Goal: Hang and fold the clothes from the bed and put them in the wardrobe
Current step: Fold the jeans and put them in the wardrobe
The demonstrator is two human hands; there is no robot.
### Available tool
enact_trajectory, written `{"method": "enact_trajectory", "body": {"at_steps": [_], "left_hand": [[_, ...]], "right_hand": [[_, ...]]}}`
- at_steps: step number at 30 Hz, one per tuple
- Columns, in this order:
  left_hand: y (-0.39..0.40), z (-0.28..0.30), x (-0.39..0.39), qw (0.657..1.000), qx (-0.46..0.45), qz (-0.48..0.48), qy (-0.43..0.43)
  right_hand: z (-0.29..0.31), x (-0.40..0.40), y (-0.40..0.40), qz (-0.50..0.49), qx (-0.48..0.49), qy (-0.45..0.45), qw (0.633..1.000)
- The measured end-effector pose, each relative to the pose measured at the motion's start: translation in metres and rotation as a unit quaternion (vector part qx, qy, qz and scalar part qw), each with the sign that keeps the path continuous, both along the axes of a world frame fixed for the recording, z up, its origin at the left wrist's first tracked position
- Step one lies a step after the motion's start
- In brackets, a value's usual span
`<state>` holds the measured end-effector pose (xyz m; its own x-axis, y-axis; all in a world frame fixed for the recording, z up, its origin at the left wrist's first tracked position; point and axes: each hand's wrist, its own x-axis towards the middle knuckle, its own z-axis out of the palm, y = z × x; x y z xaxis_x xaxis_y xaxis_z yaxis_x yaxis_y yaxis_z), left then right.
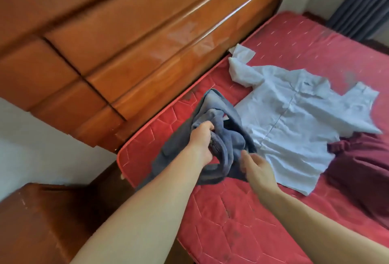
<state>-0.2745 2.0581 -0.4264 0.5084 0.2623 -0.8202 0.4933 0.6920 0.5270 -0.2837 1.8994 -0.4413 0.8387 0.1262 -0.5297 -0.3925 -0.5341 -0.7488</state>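
Note:
A crumpled grey-blue garment (pixel 227 137) is bunched at the near left edge of the red mattress (pixel 231 221). My left hand (pixel 201 139) grips a fold of it from above. My right hand (pixel 255 166) reaches to its lower right part, fingers touching the cloth; the hand is blurred, so I cannot tell whether it holds the cloth. Spread flat just beyond is a pale blue short-sleeved shirt (pixel 294 120), collar toward the headboard. A dark maroon garment (pixel 362 171) is heaped to the right of it.
A glossy brown wooden headboard (pixel 126 42) runs along the left of the bed. A brown wooden bedside cabinet (pixel 37 217) stands at the lower left against a white wall. Dark grey curtains (pixel 362 0) hang at the far right corner.

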Motion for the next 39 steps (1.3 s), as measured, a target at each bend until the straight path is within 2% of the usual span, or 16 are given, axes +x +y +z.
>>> {"method": "enact_trajectory", "body": {"at_steps": [4, 8, 11, 15, 17, 19, 21, 23, 24, 26, 28, 31, 32, 33, 36, 39], "left_hand": [[-0.077, 0.111, 0.008, 0.991, -0.012, -0.04, -0.123], [-0.175, 0.22, -0.015, 0.955, -0.018, -0.138, -0.262], [-0.239, 0.289, -0.037, 0.921, 0.032, -0.191, -0.337], [-0.296, 0.342, -0.054, 0.909, 0.091, -0.211, -0.348], [-0.313, 0.346, -0.052, 0.897, 0.117, -0.263, -0.337], [-0.328, 0.34, -0.049, 0.873, 0.209, -0.332, -0.29], [-0.341, 0.328, -0.05, 0.819, 0.335, -0.409, -0.222], [-0.356, 0.314, -0.055, 0.713, 0.448, -0.512, -0.171], [-0.364, 0.308, -0.06, 0.656, 0.474, -0.567, -0.153], [-0.381, 0.297, -0.072, 0.591, 0.476, -0.637, -0.132], [-0.397, 0.285, -0.083, 0.539, 0.501, -0.666, -0.124], [-0.414, 0.272, -0.097, 0.397, 0.658, -0.631, -0.109], [-0.418, 0.272, -0.101, 0.37, 0.684, -0.614, -0.135], [-0.423, 0.271, -0.102, 0.367, 0.674, -0.613, -0.19], [-0.444, 0.272, -0.109, 0.376, 0.495, -0.696, -0.359], [-0.469, 0.259, -0.12, 0.27, 0.493, -0.732, -0.386]], "right_hand": [[0.032, -0.001, -0.101, -0.051, -0.069, -0.015, 0.996], [0.095, -0.016, -0.193, -0.121, 0.063, -0.022, 0.99], [0.135, -0.012, -0.256, -0.091, 0.15, -0.042, 0.984], [0.215, -0.015, -0.323, -0.091, 0.266, 0.013, 0.96], [0.253, -0.02, -0.348, -0.095, 0.294, -0.052, 0.95], [0.286, -0.034, -0.367, -0.139, 0.311, -0.113, 0.933], [0.304, -0.044, -0.39, -0.183, 0.272, -0.169, 0.929], [0.317, -0.056, -0.414, -0.241, 0.246, -0.182, 0.921], [0.321, -0.06, -0.424, -0.268, 0.247, -0.181, 0.913], [0.326, -0.074, -0.44, -0.321, 0.232, -0.177, 0.901], [0.329, -0.089, -0.45, -0.355, 0.205, -0.194, 0.891], [0.33, -0.111, -0.459, -0.366, 0.167, -0.214, 0.89], [0.328, -0.116, -0.463, -0.378, 0.16, -0.216, 0.886], [0.328, -0.123, -0.466, -0.391, 0.16, -0.216, 0.88], [0.329, -0.145, -0.479, -0.396, 0.224, -0.191, 0.87], [0.342, -0.165, -0.499, -0.368, 0.304, -0.192, 0.857]]}}
